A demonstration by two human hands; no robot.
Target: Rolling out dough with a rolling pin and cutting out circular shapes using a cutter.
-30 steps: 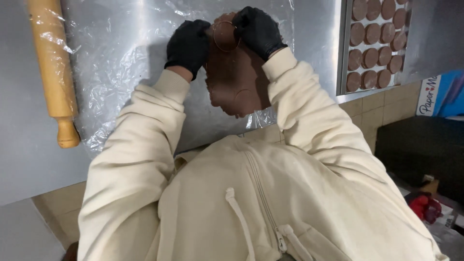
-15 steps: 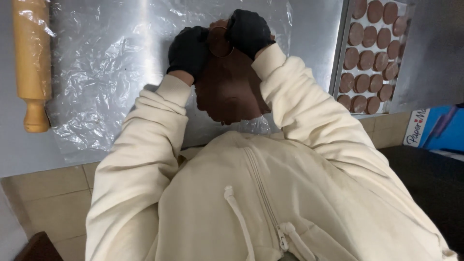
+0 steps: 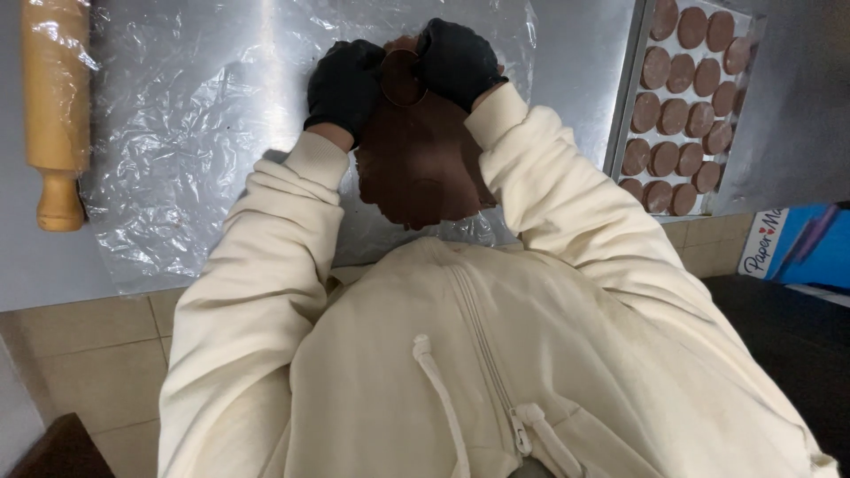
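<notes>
A flat sheet of brown dough [image 3: 421,168] lies on clear plastic film [image 3: 195,133] spread over a metal worktop. Both my hands wear black gloves. My left hand [image 3: 343,84] and my right hand [image 3: 453,60] press together on a round metal cutter ring [image 3: 403,78] at the far edge of the dough. Faint round marks show in the dough nearer to me. My cream hooded sleeves reach forward on either side of the dough.
A wooden rolling pin [image 3: 55,115] wrapped in film lies at the left of the worktop. A metal tray [image 3: 620,97] at the right holds several round brown dough discs [image 3: 682,106]. A blue box [image 3: 801,248] sits lower right. Beige tiles front the counter.
The view has shifted, so the rolling pin and tray sit differently in frame. My hands stay on the cutter at the dough's far edge, pressing it down.
</notes>
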